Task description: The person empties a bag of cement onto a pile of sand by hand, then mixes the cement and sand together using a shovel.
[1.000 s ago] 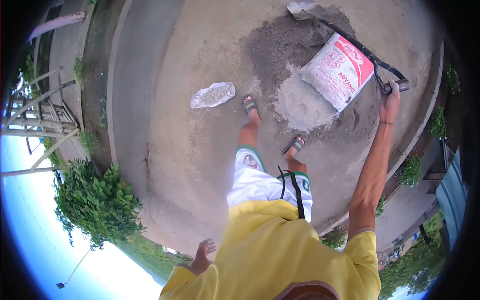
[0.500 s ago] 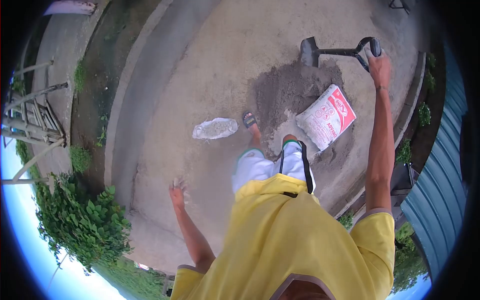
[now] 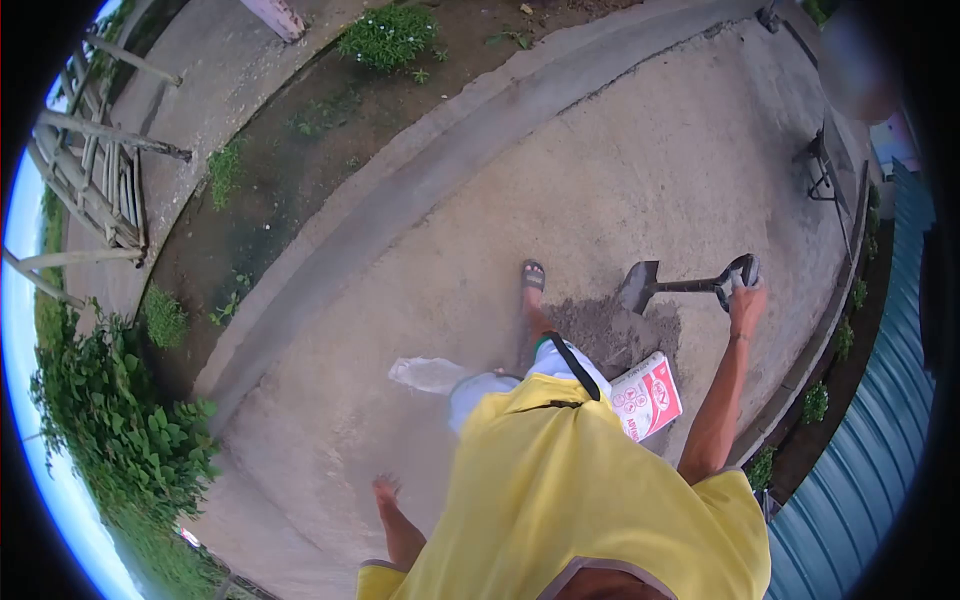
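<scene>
My right hand (image 3: 748,304) is wrapped round the black D-shaped grip of a shovel (image 3: 685,286). The shovel's dark blade (image 3: 638,287) is at the edge of a heap of grey sand-like material (image 3: 600,332) on the concrete. Out to my left side hangs my left hand (image 3: 385,488), holding nothing, its fingers apart and slightly blurred. Close to my right leg lies a white and red printed sack (image 3: 650,397), partly hidden by my yellow shirt. By my other leg is a white open sack (image 3: 427,375), partly covered and blurred.
One sandalled foot (image 3: 533,275) stands ahead on the concrete ground (image 3: 480,240). A strip of soil with plants (image 3: 388,38) and a wooden frame (image 3: 100,170) lie on the left. At right are a low kerb (image 3: 800,400), a corrugated sheet (image 3: 850,430) and a dark stand (image 3: 825,170).
One foot has stepped forward past the white open sack. My view has swung, and more ground ahead shows. The shovel stays in my right hand; my left hand still hangs at my side.
</scene>
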Demonstrator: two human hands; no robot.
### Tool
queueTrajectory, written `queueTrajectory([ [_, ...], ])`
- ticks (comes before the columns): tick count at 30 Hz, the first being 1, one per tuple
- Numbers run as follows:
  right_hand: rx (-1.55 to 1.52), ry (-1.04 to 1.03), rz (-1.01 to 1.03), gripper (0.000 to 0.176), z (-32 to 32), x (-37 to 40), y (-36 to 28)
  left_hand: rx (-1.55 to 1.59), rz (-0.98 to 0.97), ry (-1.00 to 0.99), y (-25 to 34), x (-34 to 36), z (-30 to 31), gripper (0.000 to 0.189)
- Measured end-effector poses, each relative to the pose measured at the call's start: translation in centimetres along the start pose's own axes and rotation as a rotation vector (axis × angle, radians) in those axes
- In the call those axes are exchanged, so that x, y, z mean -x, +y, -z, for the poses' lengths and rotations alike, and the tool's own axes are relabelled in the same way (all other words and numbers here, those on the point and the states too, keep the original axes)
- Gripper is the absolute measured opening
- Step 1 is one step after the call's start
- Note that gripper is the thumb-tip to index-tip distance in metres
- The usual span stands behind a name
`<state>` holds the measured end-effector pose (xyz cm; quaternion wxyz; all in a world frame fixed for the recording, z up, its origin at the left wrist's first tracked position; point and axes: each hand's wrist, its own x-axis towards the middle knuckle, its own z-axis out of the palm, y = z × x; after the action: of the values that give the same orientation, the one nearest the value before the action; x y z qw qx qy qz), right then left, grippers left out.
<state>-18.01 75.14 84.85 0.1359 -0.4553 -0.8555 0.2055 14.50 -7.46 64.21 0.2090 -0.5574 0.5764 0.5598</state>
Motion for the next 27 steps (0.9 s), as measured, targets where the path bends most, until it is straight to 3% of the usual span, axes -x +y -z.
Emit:
queueTrajectory([
  [1,-0.008,-0.025,-0.006,0.045,-1.3,-1.4,-3.6,-0.071,0.194,0.076,-1.0,2.4,-3.5,0.051],
  [2,-0.001,-0.083,0.018,0.044,-2.6,-2.6,-6.5,0.043,0.180,0.016,-2.5,5.5,-5.6,0.048],
  [3,0.032,-0.148,0.036,0.043,-2.8,-3.1,-8.2,0.206,0.376,-0.034,-5.9,5.9,-7.1,0.045],
  [5,0.072,-0.192,0.233,0.041,-3.6,-7.1,-12.6,-0.438,-0.446,-0.436,-3.8,14.0,-11.4,0.043],
  [9,0.139,-0.318,0.648,0.040,-5.5,-12.1,-20.3,-0.689,-0.550,-0.344,-1.8,14.2,-15.8,0.043],
  [10,0.215,-0.403,0.661,0.041,-3.6,-12.3,-25.4,-0.768,-0.574,-0.325,-0.6,13.8,-15.9,0.042],
  [11,0.296,-0.487,0.672,0.043,-2.9,-13.2,-29.1,-0.628,-0.402,-0.289,0.8,12.5,-16.2,0.042],
  [13,0.358,-0.457,0.835,0.042,-5.0,-16.1,-32.8,-0.255,0.005,-0.180,3.9,9.1,-16.7,0.042],
  [14,0.408,-0.468,0.874,0.041,-6.2,-17.3,-35.2,-0.070,0.219,-0.112,6.5,6.1,-17.1,0.043],
  [15,0.459,-0.484,0.903,0.040,-6.9,-17.5,-36.5,0.012,0.308,-0.082,9.6,3.4,-17.2,0.043],
  [18,0.516,-0.435,1.072,0.033,-12.5,-17.9,-40.2,0.108,0.316,-0.038,21.3,-4.1,-18.2,0.043],
  [20,0.534,-0.420,1.184,0.027,-15.2,-16.9,-44.0,0.034,0.011,-0.052,28.8,-8.4,-18.2,0.042],
  [23,0.451,-0.276,1.328,0.016,-20.6,-16.4,-51.4,0.022,-0.243,-0.002,44.5,-10.6,-20.7,0.046],
  [25,0.530,-0.257,1.299,0.015,-24.2,-15.8,-55.3,0.038,-0.418,-0.038,51.8,-11.8,-22.4,0.044],
  [27,0.407,-0.159,1.333,0.013,-28.6,-16.0,-58.7,-0.015,-0.567,-0.091,57.3,-11.0,-23.7,0.041],
])
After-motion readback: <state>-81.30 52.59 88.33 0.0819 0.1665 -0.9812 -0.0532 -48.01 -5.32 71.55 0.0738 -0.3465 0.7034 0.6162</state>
